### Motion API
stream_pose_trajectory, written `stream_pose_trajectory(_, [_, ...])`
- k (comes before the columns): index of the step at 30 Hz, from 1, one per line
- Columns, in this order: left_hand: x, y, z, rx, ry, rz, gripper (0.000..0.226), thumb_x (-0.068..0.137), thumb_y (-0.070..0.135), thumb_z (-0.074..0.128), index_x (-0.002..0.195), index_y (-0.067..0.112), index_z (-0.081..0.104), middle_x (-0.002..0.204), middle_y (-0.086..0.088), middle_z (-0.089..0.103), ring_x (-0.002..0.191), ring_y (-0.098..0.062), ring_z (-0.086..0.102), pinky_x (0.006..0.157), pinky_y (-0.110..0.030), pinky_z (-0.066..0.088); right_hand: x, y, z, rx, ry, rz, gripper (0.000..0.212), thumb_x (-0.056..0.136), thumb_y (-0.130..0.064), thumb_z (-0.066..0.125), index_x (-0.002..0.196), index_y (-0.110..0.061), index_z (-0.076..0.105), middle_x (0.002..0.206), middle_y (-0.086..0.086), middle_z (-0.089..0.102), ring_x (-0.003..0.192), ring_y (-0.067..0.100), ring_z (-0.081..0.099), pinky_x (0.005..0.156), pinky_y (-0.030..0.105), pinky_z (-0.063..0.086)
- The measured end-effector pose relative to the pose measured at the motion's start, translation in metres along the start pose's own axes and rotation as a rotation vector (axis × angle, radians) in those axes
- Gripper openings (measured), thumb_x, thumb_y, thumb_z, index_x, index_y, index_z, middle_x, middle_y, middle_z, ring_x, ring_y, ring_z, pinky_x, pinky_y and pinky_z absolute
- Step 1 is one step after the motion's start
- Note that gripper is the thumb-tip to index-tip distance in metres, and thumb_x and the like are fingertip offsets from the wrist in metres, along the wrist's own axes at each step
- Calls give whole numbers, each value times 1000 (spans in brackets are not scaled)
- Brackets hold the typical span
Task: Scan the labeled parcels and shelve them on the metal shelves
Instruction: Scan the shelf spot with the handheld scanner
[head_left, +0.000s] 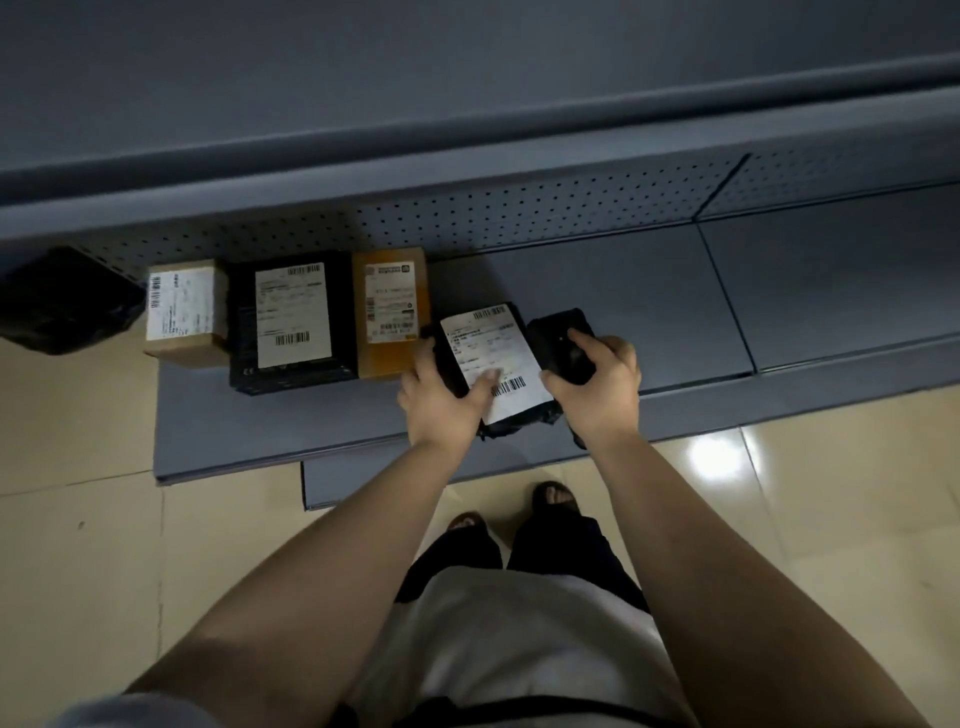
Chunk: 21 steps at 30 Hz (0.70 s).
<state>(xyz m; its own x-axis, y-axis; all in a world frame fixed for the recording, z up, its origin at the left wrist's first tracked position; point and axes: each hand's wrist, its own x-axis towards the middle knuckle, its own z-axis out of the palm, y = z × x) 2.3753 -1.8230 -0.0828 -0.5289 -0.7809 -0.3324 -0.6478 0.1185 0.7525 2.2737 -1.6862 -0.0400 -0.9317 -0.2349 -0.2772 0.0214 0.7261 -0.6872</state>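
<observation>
A black bagged parcel (493, 358) with a white barcode label lies over the grey metal shelf (613, 312), to the right of the shelved parcels. My left hand (441, 405) grips its left edge, thumb pressed on the label. My right hand (597, 389) holds a black handheld scanner (563, 343) right beside the parcel's right edge. Three labelled parcels stand in a row to the left: a yellow box (389, 312), a black box (293, 322) and a small brown carton (182, 312).
A black plastic bag (67, 301) sits at the shelf's far left end. A perforated back panel (519, 213) rises behind the shelf, and an upper shelf (467, 78) overhangs it. Beige tiled floor (779, 493) lies below, with my sandalled feet near the shelf base.
</observation>
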Motion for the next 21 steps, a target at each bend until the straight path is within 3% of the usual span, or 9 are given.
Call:
stream_pose_trajectory(2, [-23,-13,1,337,60,387,80,83,61,66,148,25,35,153,-13,31,141,-35,26,113,-53,25,-3,2,4,25,29,4,61,76,-32,77,134,-32,57,134,2,42,125,26,39,106,52,39])
stream_pose_trajectory(4, [-37,-18,11,635,-17,786,75,87,58,57,148,23,32,158,-15,26,145,-36,19,117,-58,11,-6,2,6,48,63,3,61,76,-31,77,134,-30,58,132,2,43,124,26,41,106,52,39])
stream_pose_trajectory(5, [-37,-22,19,777,-88,871,77,89,55,54,151,21,25,161,-17,21,148,-36,14,118,-59,5,-6,3,7,55,79,5,61,76,-30,77,133,-30,59,132,2,44,124,25,41,106,51,39])
stream_pose_trajectory(8, [-25,-21,35,1127,-277,738,79,104,43,41,158,18,-11,165,-19,-13,152,-35,-11,114,-63,-19,-5,5,7,47,104,5,60,76,-32,78,133,-30,59,132,1,44,124,25,41,105,51,40])
stream_pose_trajectory(10, [-9,-20,36,1239,-266,712,85,105,35,42,155,19,-24,163,-19,-22,152,-36,-16,107,-68,-24,0,6,8,29,103,-10,59,77,-33,77,133,-30,59,133,1,44,124,26,40,103,53,41])
stream_pose_trajectory(13, [18,-8,31,1302,-264,763,88,104,27,46,154,20,-26,164,-19,-18,152,-36,-11,105,-68,-24,10,3,11,8,96,-31,59,78,-33,76,133,-30,58,134,4,43,125,29,40,103,55,40])
stream_pose_trajectory(17, [54,18,20,1347,-263,764,84,101,22,45,157,21,-17,165,-19,-9,153,-37,-2,115,-65,-9,29,-10,17,-5,80,-75,61,78,-33,76,135,-30,56,136,4,42,124,31,40,104,53,39])
stream_pose_trajectory(21, [97,34,9,1387,-290,711,94,96,15,52,157,25,-19,165,-15,-16,153,-34,-10,116,-63,-13,48,-21,22,22,86,-103,61,77,-33,76,135,-29,57,135,5,43,123,32,40,103,53,40])
